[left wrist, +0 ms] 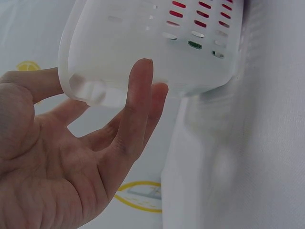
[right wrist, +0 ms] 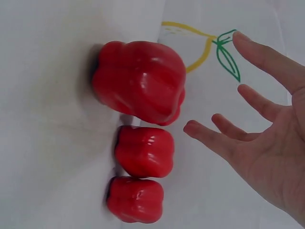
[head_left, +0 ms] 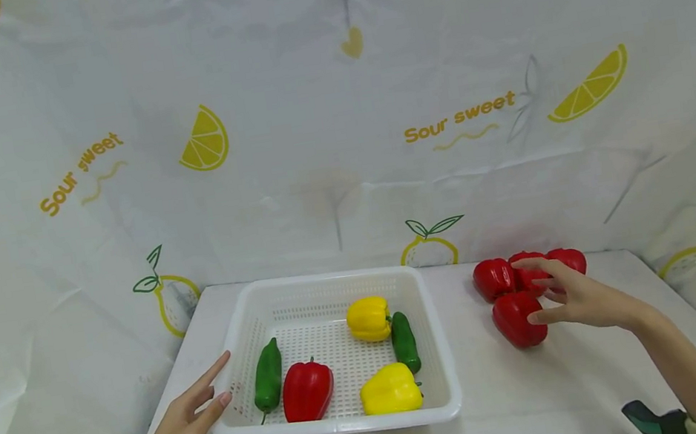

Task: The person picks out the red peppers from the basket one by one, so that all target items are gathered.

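A white slotted basket (head_left: 444, 352) stands on the table and holds two yellow peppers (head_left: 368, 318), two green peppers (head_left: 267, 376) and one red pepper (head_left: 307, 390). My left hand (head_left: 223, 376) is spread with straight fingers at the basket's front left corner (left wrist: 143, 47), its fingers (left wrist: 138, 100) right against the wall. Several red peppers (head_left: 517, 319) lie in a cluster on the table to the right of the basket. My right hand (head_left: 548, 292) hovers over that cluster with its fingers (right wrist: 214, 136) extended, holding nothing. The right wrist view shows three of these peppers (right wrist: 138, 81).
A white cloth with lemon prints (head_left: 427, 246) covers the table and rises as a backdrop behind and at both sides. The table's left edge runs close to the basket. A dark green strap (head_left: 651, 419) sits at my right wrist.
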`<state>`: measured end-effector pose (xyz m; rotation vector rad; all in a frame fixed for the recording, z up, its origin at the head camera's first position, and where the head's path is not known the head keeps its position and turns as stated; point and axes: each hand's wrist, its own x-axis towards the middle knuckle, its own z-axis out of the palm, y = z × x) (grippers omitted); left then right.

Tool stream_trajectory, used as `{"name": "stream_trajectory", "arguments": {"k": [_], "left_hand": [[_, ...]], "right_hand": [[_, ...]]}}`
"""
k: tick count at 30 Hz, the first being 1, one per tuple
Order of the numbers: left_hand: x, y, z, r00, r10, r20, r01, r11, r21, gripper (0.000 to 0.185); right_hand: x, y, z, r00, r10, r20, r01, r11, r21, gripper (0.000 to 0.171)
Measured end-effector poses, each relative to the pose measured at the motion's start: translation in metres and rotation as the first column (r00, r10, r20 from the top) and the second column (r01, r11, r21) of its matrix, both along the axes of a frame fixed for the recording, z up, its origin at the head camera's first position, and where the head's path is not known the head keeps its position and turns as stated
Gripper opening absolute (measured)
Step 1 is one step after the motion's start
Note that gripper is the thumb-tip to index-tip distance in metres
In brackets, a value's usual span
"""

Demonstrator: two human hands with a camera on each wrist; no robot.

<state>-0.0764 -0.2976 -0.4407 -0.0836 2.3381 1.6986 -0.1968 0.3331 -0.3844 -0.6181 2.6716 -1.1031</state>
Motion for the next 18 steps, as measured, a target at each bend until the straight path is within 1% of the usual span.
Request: {"name": "stream_trajectory", "arguments": {"k": [3, 7, 11, 13, 15, 17, 18], "left_hand": [[0.000, 0.000, 0.001, 1.000, 0.003, 0.005, -0.003, 1.000, -0.002, 0.071], [0.000, 0.001, 0.001, 1.000, 0.010, 0.006, -0.010, 1.000, -0.004, 0.071], [0.000, 0.001, 0.001, 1.000, 0.009, 0.004, -0.009, 1.000, 0.000, 0.071], [0.000, 0.001, 0.001, 1.000, 0.007, 0.002, -0.007, 1.000, 0.004, 0.071], [0.001, 0.001, 0.000, 1.000, 0.004, -0.001, -0.004, 1.000, 0.009, 0.071], [0.001, 0.001, 0.000, 1.000, 0.002, -0.004, -0.002, 1.000, 0.007, 0.071], [0.001, 0.001, 0.000, 1.000, 0.001, -0.005, -0.001, 1.000, 0.005, 0.071]], "right_hand": [[0.001, -0.008, 0.008, 1.000, 0.017, -0.022, -0.017, 1.000, -0.003, 0.095], [0.004, -0.024, 0.020, 0.999, 0.030, -0.030, -0.030, 0.999, -0.010, 0.096], [0.008, -0.046, 0.030, 0.998, 0.054, -0.032, -0.055, 0.998, -0.038, 0.090], [0.007, -0.055, 0.033, 0.994, 0.089, -0.058, -0.092, 0.994, -0.056, 0.086], [0.006, -0.064, 0.034, 0.988, 0.125, -0.096, -0.130, 0.990, -0.052, 0.083], [0.005, -0.073, 0.036, 0.979, 0.157, -0.128, -0.164, 0.985, -0.048, 0.082], [0.004, -0.078, 0.036, 0.977, 0.168, -0.129, -0.176, 0.983, -0.049, 0.082]]}}
